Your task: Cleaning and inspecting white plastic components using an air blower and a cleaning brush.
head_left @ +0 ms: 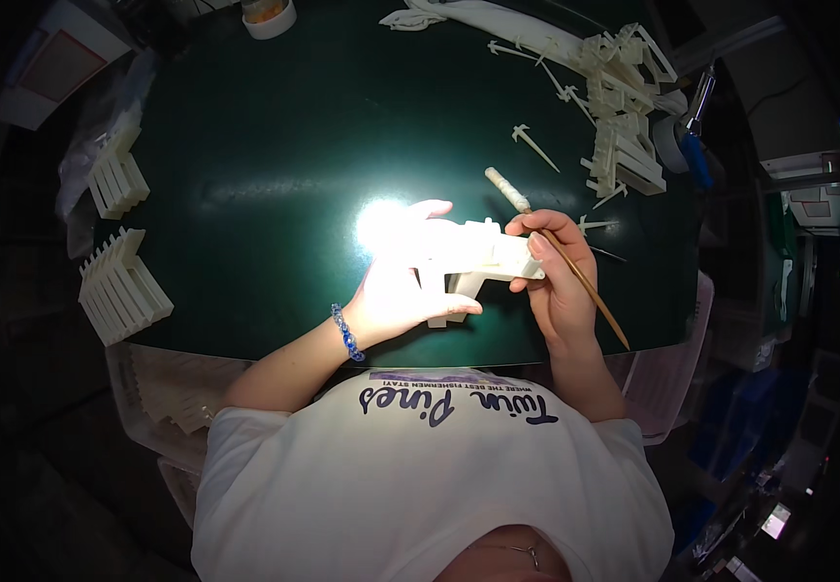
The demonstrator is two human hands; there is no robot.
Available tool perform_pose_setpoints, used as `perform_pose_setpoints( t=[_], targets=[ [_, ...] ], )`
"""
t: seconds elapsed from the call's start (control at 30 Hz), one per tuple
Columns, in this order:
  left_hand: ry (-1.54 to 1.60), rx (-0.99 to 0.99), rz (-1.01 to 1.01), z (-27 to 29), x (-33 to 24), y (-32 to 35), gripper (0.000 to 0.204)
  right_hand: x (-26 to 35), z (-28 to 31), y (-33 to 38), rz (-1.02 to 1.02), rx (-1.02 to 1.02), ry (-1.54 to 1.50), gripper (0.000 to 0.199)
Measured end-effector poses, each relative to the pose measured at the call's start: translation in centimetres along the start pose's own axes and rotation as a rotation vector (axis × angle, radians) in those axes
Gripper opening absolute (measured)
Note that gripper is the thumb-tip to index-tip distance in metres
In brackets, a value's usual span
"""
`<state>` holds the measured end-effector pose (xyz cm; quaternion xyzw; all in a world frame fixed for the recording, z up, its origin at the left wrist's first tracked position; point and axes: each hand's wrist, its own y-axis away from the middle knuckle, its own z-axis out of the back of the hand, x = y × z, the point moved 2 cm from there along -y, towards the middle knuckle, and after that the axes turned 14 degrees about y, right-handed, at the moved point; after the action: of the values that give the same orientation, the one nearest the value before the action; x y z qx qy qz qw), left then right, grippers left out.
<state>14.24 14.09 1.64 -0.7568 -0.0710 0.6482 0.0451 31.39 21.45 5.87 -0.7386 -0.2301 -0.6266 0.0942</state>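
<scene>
Above a dark green table (274,145), the left hand (391,296), thumb spread, cradles a cream plastic part (473,250); the right hand (564,267), fingers curled, pinches its other end and a brown stick (601,307).

On the table (265,126), around the held part (483,254): racks (125,291) at nine o'clock, container (272,26) at eleven, frames (626,160) at two; past the edge, bins (670,364) at four, eight.

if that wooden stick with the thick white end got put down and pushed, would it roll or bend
The wooden stick would probably roll, as its shaft looks slim and round, though its thicker white end may make it swerve. It is likely stiff, since it looks straight where it sticks out past the right hand.
</scene>
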Motion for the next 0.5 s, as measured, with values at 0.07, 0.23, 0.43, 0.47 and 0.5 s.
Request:
perform_pose_setpoints(
  t=[0.07, 0.23, 0.43, 0.47, 0.5],
  targets=[
    [0.08, 0.032, 0.019, -0.1, 0.5, 0.1, 0.087, -0.1, 0.1, -0.3, -0.024, 0.027, -0.043, 0.02],
    [0.288, -0.022, 0.154, -0.7, -0.4, 0.9, 0.087, -0.8, 0.1, -0.2, -0.072, 0.033, -0.114, 0.021],
    [0.216, 0.04, 0.001, -0.5, 1.0, 1.8, 0.079, -0.8, 0.2, 0.4, 0.22, 0.171, 0.146, 0.023],
    [0.243, 0.082, -0.098, -0.6, 1.2, 2.2, 0.079, -0.4, 0.4, 0.7, 0.267, 0.187, 0.206, 0.025],
    [0.079, 0.09, -0.168, -0.6, 0.5, 2.5, 0.073, 0.0, 0.7, 1.1, 0.31, 0.202, 0.265, 0.026]
  ],
)
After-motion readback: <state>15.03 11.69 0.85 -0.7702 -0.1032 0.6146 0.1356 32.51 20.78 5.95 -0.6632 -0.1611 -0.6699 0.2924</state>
